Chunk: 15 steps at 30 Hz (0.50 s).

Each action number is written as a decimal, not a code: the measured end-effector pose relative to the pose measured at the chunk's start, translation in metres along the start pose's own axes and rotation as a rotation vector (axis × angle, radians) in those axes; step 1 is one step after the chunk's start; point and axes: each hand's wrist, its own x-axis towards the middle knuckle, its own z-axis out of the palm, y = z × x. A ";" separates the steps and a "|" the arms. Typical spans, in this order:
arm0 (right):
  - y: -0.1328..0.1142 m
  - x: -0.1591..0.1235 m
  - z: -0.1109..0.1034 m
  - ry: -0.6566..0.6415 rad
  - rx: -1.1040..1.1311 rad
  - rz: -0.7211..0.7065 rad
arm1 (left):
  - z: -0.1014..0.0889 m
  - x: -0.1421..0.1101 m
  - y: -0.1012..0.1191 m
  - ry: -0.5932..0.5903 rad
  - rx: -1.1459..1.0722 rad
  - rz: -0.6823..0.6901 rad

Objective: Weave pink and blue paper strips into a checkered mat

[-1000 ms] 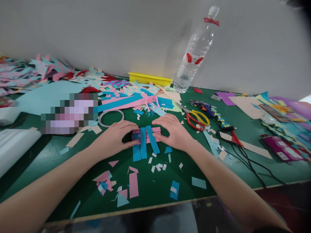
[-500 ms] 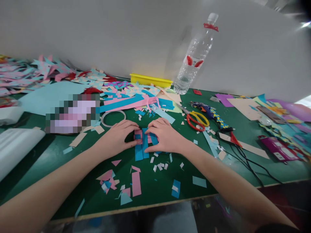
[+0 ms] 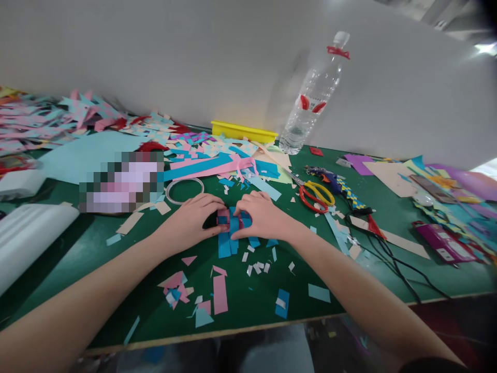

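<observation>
A small weave of blue and pink paper strips (image 3: 224, 245) lies on the green table in front of me, its blue strips pointing toward me. My left hand (image 3: 196, 216) pinches its left side, thumb below and forefinger above. From the other side my right hand (image 3: 261, 216) grips the weave, with its thumb on the blue strips near the middle. Both hands are curved, and their fingers hide part of the pink strips. Tiny white paper bits (image 3: 258, 268) lie just below the weave.
Scissors with red and yellow handles (image 3: 316, 196) lie beyond my right hand. A roll of tape (image 3: 185, 190) is behind my left hand. A plastic bottle (image 3: 312, 101) stands at the grey partition. Cables (image 3: 392, 264) cross the table's right side; paper scraps (image 3: 220, 294) lie near its front edge.
The right hand has drawn slightly closer to the left, and the blue strips under its fingers sit nearer together. The left hand keeps its pinch. The whole view has shifted slightly.
</observation>
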 end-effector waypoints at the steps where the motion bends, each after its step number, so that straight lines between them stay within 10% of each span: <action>1: 0.000 0.001 -0.001 -0.003 0.005 0.003 | 0.000 0.000 0.000 -0.004 0.000 -0.002; 15: 0.023 0.022 -0.007 0.024 0.411 0.017 | -0.001 0.001 0.002 -0.002 -0.007 -0.013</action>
